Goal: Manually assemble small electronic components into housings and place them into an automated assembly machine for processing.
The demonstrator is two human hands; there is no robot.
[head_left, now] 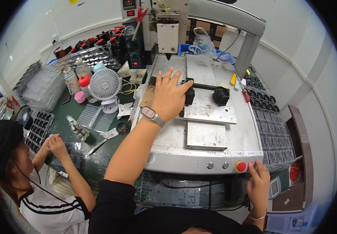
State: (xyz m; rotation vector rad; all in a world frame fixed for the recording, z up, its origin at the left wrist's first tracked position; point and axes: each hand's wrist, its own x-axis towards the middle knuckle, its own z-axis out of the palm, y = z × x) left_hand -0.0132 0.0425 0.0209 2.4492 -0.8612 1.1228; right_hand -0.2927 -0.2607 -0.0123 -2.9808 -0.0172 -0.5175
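Note:
My left hand [168, 93] reaches over the bed of a white bench machine [168, 136], its fingers spread. Its thumb rests at a black block [190, 96] on a metal fixture plate [205, 111]; whether it presses the block I cannot tell. On that plate, right of the block, sits a round black ribbed part [220, 96]. Above the fingers hangs the machine's head [168, 37], with a dark pointed tip. My right hand [259, 181] is at the front panel's right end, a fingertip on a small lit red button [250, 165]. It holds nothing that I can see.
A red emergency-stop button [240, 165] stands beside my right hand. Trays of black parts [271, 128] line the right side. Leftward are a white fan [105, 85], bottles [71, 80] and stacked clear trays [41, 89]. A co-worker [47, 195] sits at the left, hands over the bench.

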